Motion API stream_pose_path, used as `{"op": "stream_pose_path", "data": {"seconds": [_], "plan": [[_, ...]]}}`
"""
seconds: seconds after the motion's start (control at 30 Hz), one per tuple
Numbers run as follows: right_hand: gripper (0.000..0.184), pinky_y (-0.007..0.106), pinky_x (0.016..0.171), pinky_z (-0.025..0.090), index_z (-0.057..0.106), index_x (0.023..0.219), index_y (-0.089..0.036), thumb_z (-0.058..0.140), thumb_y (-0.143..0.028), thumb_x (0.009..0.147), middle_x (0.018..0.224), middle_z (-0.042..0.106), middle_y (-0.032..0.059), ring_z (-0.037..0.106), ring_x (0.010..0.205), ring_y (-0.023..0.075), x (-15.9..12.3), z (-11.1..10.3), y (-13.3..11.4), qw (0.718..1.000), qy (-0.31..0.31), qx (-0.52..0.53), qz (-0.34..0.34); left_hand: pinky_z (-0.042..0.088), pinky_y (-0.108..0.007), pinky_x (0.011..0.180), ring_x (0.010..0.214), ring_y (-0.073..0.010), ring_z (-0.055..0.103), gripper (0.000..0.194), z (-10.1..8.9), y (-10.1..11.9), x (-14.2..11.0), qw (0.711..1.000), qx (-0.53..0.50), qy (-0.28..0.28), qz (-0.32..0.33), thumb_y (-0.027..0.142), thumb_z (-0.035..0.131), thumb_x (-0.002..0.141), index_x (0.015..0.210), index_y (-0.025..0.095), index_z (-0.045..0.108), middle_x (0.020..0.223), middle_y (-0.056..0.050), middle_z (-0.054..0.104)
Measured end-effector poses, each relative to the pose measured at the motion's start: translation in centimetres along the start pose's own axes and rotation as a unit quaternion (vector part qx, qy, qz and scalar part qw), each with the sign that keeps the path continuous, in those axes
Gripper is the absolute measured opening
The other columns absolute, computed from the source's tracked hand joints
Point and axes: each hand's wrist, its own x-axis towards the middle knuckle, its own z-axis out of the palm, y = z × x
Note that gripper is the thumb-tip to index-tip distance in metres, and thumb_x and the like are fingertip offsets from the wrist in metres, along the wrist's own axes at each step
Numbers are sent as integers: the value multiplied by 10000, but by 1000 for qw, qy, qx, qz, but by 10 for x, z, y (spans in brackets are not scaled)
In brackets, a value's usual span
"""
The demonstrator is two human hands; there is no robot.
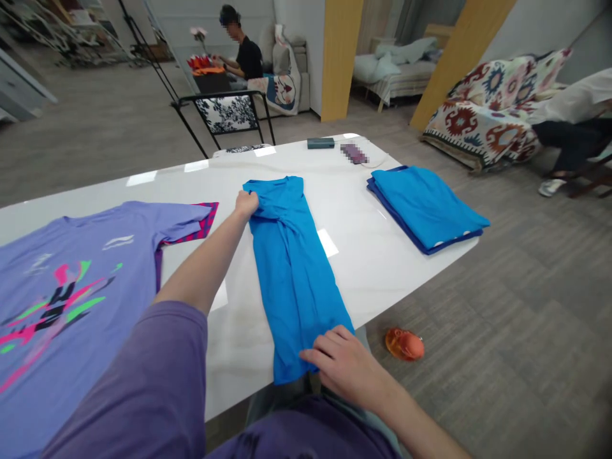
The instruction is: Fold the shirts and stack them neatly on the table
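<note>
A bright blue T-shirt (pixel 291 268) lies folded into a long strip down the middle of the white table (pixel 363 255). My left hand (pixel 247 205) is closed on the shirt's far left edge, near the collar end. My right hand (pixel 342 363) rests on the shirt's near end at the table's front edge, fingers curled over the cloth. A stack of folded blue shirts (pixel 425 207) sits to the right, apart from both hands.
A purple printed T-shirt (pixel 71 287) lies spread at the left over a pink checked cloth (pixel 198 229). A dark case (pixel 320 143) and a small device lie at the far edge. An orange object (pixel 404 344) is on the floor. Two people sit further off.
</note>
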Motion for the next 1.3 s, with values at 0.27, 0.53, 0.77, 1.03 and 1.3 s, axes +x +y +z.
{"op": "stream_pose_path", "data": {"seconds": [0.27, 0.53, 0.77, 1.03, 1.3], "plan": [[466, 504, 1111, 579, 589, 1575, -338, 614, -365, 1110, 1471, 719, 87, 681, 1335, 291, 27, -25, 21, 993, 72, 39, 84, 246, -629, 1340, 1578, -414, 390, 552, 25, 2, -6, 954, 155, -7, 257, 484, 548, 1008, 1494, 241, 641, 1643, -167, 535], [862, 645, 1390, 298, 272, 1793, -301, 623, -618, 1073, 1813, 370, 105, 383, 1670, 340, 48, -1, 63, 993, 12, -68, 101, 154, -541, 1384, 1710, -333, 230, 731, 50, -8, -6, 907, 236, -213, 277, 604, 489, 1063, 1713, 270, 461, 1837, -90, 331], [917, 638, 1396, 250, 289, 1788, -296, 650, -685, 1040, 1815, 366, 111, 362, 1670, 357, 31, -9, 45, 995, 22, -66, 65, 230, -518, 1355, 1642, -324, 360, 561, -8, -25, -57, 907, 221, -149, 327, 522, 476, 1089, 1571, 274, 620, 1740, -102, 485], [971, 550, 1206, 456, 367, 1762, -327, 835, -313, 912, 1695, 540, 90, 543, 1470, 362, -43, -15, 58, 995, -8, -97, -18, 554, -444, 1113, 1256, -269, 666, 404, -109, -44, -306, 885, 113, -264, 367, 520, 649, 1054, 1377, 280, 687, 1389, -104, 691], [780, 536, 1133, 427, 513, 1675, -361, 723, -126, 962, 1665, 600, 24, 619, 1312, 317, -63, 11, 60, 977, 47, -205, -19, 402, -570, 1357, 1610, -295, 470, 684, -91, -111, -470, 876, 180, -196, 401, 267, 731, 1005, 1649, 342, 512, 1692, -65, 552]]}}
